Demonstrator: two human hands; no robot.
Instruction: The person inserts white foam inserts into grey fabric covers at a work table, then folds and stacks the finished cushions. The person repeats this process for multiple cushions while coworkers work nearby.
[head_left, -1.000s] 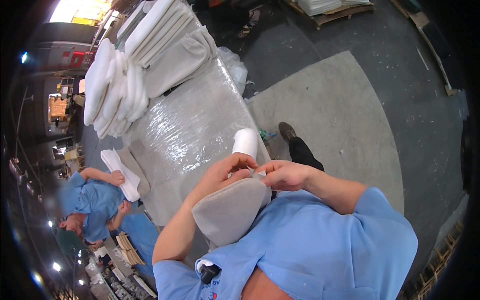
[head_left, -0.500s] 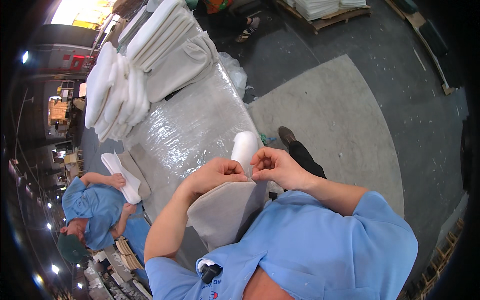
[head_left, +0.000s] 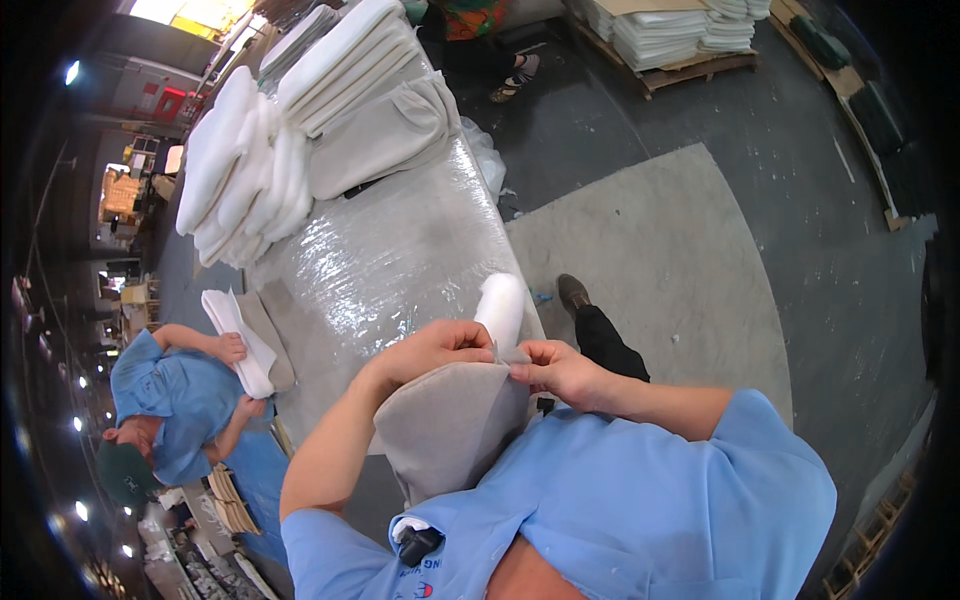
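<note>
A grey fabric cover (head_left: 445, 420) hangs against my front, below my hands. My left hand (head_left: 445, 348) pinches its upper edge between thumb and fingers. At the same edge, just to the right, my right hand (head_left: 562, 372) is closed on a small raised flap of the grey fabric. The fingertips of both hands almost meet there. Beyond the hands, a rounded white padding roll (head_left: 500, 308) sticks up at the table's edge; its lower end is hidden behind my fingers and the fabric.
The table (head_left: 370, 260) is wrapped in clear plastic film. White padding (head_left: 245, 165) and folded grey covers (head_left: 380, 140) are piled at its far end. At left a co-worker (head_left: 185, 400) holds white and grey pieces. A loaded pallet (head_left: 665, 45) stands far right.
My right fingers have come down from above the edge and closed on the fabric, where a small flap now stands up. The whole view has shifted slightly.
</note>
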